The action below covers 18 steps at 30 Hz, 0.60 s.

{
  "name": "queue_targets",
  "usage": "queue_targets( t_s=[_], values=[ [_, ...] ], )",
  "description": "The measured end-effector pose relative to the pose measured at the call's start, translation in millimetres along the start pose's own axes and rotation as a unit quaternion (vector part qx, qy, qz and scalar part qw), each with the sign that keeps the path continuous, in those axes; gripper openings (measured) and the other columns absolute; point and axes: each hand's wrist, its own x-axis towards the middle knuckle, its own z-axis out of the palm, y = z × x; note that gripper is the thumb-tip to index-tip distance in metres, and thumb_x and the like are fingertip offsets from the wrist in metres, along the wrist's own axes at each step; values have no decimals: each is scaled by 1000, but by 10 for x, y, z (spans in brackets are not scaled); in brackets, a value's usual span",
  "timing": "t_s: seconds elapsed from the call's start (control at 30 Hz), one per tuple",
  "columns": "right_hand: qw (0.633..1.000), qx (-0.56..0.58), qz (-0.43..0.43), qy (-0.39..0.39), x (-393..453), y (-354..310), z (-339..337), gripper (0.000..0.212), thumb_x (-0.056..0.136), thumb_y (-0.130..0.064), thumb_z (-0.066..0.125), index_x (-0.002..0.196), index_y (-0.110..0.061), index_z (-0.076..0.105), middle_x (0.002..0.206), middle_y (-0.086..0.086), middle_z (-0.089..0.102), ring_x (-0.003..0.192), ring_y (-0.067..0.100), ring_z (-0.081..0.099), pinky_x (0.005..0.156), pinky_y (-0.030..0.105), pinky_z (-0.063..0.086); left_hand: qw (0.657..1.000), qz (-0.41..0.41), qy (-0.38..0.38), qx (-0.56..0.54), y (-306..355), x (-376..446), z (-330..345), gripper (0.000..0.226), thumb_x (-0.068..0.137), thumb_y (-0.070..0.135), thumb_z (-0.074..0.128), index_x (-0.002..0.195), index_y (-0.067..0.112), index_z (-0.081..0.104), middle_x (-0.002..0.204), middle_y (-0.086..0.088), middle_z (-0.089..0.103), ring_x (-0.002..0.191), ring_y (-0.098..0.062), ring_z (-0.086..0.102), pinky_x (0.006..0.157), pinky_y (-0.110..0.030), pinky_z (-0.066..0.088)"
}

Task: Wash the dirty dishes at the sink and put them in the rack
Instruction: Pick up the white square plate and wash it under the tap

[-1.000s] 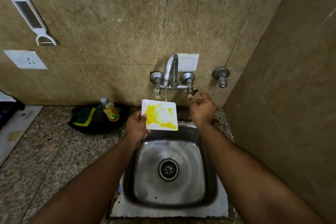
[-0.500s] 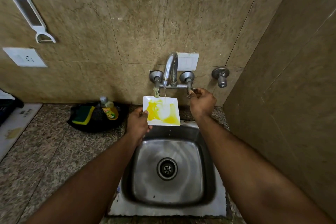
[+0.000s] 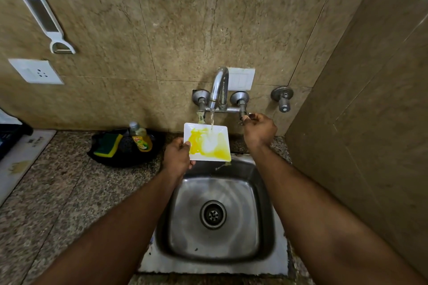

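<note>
A square white plate smeared with yellow residue hangs over the back rim of the steel sink. My left hand pinches the plate's lower left corner, thumb on top. Water runs from the chrome tap spout onto the plate's middle, where the yellow has washed pale. My right hand grips the right tap handle with curled fingers. No rack is in view.
A black tray on the granite counter left of the sink holds a green-yellow sponge and a dish soap bottle. A second valve sticks out of the wall at right. A tiled side wall stands close on the right.
My right hand closed on the right tap handle and the water stream grew stronger. The plate rose slightly under the spout, and its middle has rinsed paler.
</note>
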Motion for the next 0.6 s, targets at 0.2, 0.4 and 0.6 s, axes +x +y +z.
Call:
queue_targets(
  t_s=[0.2, 0.4, 0.6],
  values=[
    [973, -184, -106, -86, -353, 158, -39, 19, 87, -28, 70, 96, -12, 76, 85, 5, 76, 72, 22, 68, 65, 24, 50, 1000, -2, 11, 11, 23, -29, -23, 18, 105, 16, 51, 109, 4, 63, 78, -18, 63, 44, -18, 49, 34, -19, 37],
    [742, -392, -410, -357, -717, 399, -179, 53, 79, -31, 53, 131, -32, 65, 129, 1, 69, 109, 28, 67, 94, 34, 50, 990, 54, 63, 117, -250, 278, -222, 41, 86, 49, 50, 100, 14, 67, 81, -11, 73, 66, -32, 69, 60, -49, 61],
    [721, -471, -327, -389, -669, 528, 18, 82, 92, -25, 55, 163, -25, 14, 172, -1, 0, 156, 30, 8, 121, 53, 22, 986, 24, 80, 143, -282, 189, -127, 38, 84, 40, 52, 101, 12, 71, 91, -13, 76, 84, -35, 72, 78, -50, 61]
  ],
)
